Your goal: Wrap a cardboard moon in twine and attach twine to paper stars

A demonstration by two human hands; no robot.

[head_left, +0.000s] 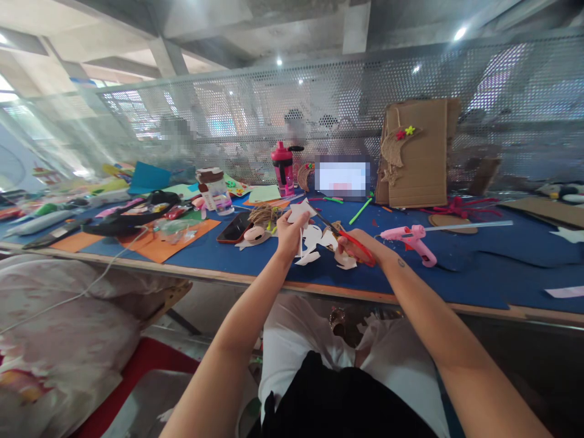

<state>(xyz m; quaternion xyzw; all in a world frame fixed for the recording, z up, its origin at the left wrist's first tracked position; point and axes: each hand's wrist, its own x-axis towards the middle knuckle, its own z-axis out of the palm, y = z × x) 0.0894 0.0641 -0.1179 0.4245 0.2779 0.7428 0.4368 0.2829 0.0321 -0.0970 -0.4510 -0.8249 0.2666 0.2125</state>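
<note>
My left hand (289, 233) pinches a small white paper star (302, 211) above the front part of the blue table. In my right hand (356, 243) is a pair of scissors (364, 248) with red handles, their dark blades pointing toward the star. Whether the blades touch the paper I cannot tell. Several white paper scraps (311, 238) lie on the table below and between my hands. A pink glue gun (413, 237) with a clear glue stick rests to the right of my right hand.
Left of my hands are a dark phone (235, 227), a bundle of twine (263, 214) and an orange sheet (182, 241). Behind stand a pink bottle (282, 169), a clear bottle (216, 191), a blurred screen (342, 176) and a cardboard panel (426, 152) with a twine moon.
</note>
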